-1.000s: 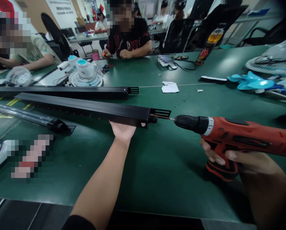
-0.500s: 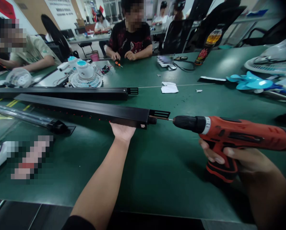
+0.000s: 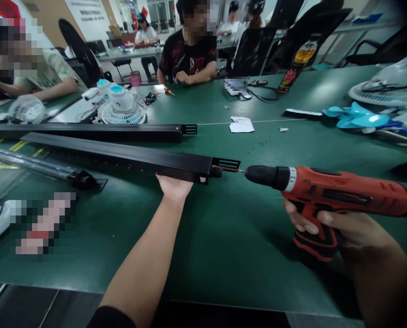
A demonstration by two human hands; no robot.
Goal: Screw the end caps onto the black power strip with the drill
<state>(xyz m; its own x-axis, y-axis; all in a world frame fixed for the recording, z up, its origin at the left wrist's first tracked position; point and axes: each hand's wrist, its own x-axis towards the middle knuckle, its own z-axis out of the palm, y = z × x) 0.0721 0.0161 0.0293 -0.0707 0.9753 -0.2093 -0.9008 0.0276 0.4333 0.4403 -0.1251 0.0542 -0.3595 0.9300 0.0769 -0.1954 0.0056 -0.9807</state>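
Observation:
My right hand (image 3: 347,227) is wrapped round the grip of a red and black cordless drill (image 3: 340,189). The drill points left, and its thin bit (image 3: 239,171) reaches the end of a long black bar (image 3: 149,159). At that end the bar has a slotted black bracket (image 3: 228,163) and a small round knob (image 3: 216,171); whether the bit sits in a screw is too small to tell. From below, my left hand (image 3: 176,186) holds the bar near the same end, its fingers mostly hidden underneath. Small red dots run along the bar's near lower edge.
Behind lies a second black bar (image 3: 121,132); a clear-wrapped strip (image 3: 39,165) lies at left. White fan parts (image 3: 121,105), paper scraps (image 3: 241,125), a drink bottle (image 3: 297,66) and blue fan blades (image 3: 358,116) stand about the green table (image 3: 224,269). Two people sit across and left.
The drill has shifted very slightly left. Across the table, the person's hand has moved off the orange screwdriver and the body has shifted right. My left hand and the bar look unchanged.

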